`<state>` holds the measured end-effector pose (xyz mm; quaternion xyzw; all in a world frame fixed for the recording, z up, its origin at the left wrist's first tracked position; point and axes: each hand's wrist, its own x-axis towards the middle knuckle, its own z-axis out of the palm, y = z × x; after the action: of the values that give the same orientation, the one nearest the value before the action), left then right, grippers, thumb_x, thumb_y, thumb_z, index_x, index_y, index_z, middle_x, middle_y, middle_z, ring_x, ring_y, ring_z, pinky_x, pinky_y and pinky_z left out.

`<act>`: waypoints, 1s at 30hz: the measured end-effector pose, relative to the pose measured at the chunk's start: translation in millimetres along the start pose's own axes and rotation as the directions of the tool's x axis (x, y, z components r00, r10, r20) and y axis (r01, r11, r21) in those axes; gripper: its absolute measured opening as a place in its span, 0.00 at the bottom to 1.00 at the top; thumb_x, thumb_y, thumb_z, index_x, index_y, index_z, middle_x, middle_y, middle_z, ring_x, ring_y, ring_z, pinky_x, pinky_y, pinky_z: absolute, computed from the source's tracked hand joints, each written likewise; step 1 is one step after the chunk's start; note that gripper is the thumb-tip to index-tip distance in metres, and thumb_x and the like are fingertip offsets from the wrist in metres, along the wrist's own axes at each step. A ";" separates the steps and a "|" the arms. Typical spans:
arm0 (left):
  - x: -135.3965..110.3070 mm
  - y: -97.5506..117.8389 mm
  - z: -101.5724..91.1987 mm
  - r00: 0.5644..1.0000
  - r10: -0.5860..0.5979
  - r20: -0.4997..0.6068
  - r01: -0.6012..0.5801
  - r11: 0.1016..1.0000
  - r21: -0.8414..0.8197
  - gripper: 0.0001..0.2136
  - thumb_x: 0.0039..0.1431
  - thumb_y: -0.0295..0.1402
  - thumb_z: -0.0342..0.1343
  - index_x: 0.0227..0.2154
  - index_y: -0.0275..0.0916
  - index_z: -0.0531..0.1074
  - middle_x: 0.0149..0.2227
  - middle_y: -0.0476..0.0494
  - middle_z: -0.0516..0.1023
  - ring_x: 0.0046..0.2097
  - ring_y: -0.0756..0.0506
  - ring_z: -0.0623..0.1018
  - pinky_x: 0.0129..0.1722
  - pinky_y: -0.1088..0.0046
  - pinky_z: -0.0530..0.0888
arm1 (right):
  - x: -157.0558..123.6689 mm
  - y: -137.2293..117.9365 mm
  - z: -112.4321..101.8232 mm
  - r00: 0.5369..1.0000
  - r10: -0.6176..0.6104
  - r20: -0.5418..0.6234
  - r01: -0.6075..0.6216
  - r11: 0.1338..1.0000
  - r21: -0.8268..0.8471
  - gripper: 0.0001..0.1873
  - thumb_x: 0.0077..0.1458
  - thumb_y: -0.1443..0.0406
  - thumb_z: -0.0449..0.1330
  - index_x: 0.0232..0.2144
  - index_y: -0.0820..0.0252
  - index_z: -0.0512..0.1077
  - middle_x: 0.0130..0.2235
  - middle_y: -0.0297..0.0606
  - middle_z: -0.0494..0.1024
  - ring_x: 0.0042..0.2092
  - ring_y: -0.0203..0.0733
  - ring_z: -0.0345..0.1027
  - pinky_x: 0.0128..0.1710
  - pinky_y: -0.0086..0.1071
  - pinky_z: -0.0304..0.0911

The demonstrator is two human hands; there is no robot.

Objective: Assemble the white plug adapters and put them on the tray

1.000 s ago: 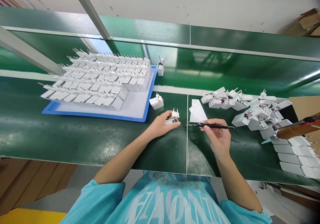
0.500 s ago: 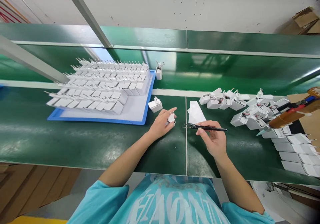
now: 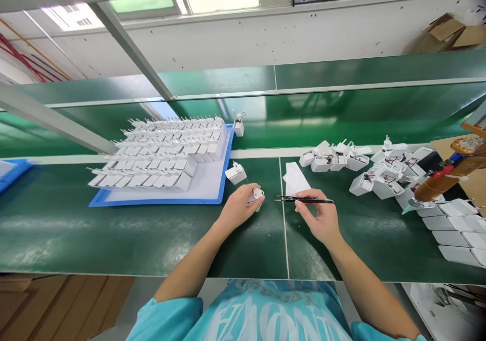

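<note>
My left hand (image 3: 240,206) is closed around a small white plug adapter (image 3: 258,194), partly hidden by the fingers. In my right hand (image 3: 319,215) is a pair of black tweezers (image 3: 309,199), held level, its tips pointing left toward the adapter but apart from it. Just beyond my left hand, another white adapter (image 3: 236,173) lies on the green bench. A white paper sheet (image 3: 296,178) lies beyond the tweezers. To the left, a blue-rimmed tray (image 3: 159,202) bears rows of white adapters (image 3: 163,166) with their pins up.
Opened adapter housings with wires (image 3: 385,179) are heaped at the right, beside a brown glue dispenser (image 3: 431,186) with a pale nozzle. Stacked white housings (image 3: 453,237) stand near the right edge. One adapter (image 3: 238,127) stands behind the tray. A second blue tray (image 3: 15,171) shows at far left.
The head view has tilted upward, showing more wall and windows. My left index finger, stretched out before, is now bent in around the adapter. The tweezers stay in my right hand.
</note>
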<state>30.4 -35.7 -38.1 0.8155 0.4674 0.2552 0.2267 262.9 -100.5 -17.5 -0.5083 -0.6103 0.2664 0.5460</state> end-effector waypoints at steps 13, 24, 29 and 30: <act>0.5 10.3 14.3 0.987 -0.143 0.070 0.151 0.981 -0.125 0.17 0.65 0.41 0.49 0.53 0.41 0.65 0.53 0.40 0.77 0.52 0.42 0.78 0.53 0.64 0.72 | -0.1 -1.1 -0.9 0.997 -0.066 0.034 0.068 0.996 -0.060 0.04 0.59 0.66 0.59 0.38 0.54 0.72 0.34 0.34 0.80 0.27 0.35 0.73 0.28 0.30 0.72; -3.0 15.1 22.7 0.973 -0.228 -0.031 0.229 0.948 0.221 0.15 0.68 0.45 0.45 0.46 0.40 0.67 0.35 0.43 0.81 0.35 0.42 0.81 0.32 0.70 0.73 | 1.4 -2.5 -2.2 0.994 -0.104 0.009 0.105 0.992 -0.071 0.03 0.59 0.66 0.59 0.37 0.54 0.71 0.34 0.34 0.80 0.27 0.35 0.74 0.28 0.30 0.72; -2.9 17.7 24.4 0.966 -0.250 -0.067 0.259 0.941 0.217 0.15 0.68 0.45 0.44 0.47 0.40 0.66 0.38 0.42 0.80 0.41 0.41 0.80 0.34 0.70 0.73 | 1.8 -4.0 -1.6 0.991 -0.137 0.002 0.136 0.988 -0.071 0.05 0.58 0.67 0.59 0.38 0.53 0.71 0.34 0.33 0.80 0.29 0.36 0.75 0.28 0.30 0.73; -2.7 18.0 24.5 0.963 -0.259 -0.070 0.269 0.940 0.211 0.15 0.68 0.45 0.44 0.46 0.41 0.66 0.38 0.42 0.80 0.41 0.41 0.80 0.34 0.70 0.73 | 1.9 -4.5 -1.6 0.990 -0.141 0.002 0.141 0.987 -0.073 0.05 0.58 0.67 0.59 0.38 0.53 0.71 0.33 0.33 0.80 0.29 0.36 0.75 0.28 0.30 0.73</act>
<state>56.2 -49.6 -46.5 0.7599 0.6023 0.1866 0.1582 263.2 -100.7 -12.4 -0.4839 -0.6532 0.2038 0.5456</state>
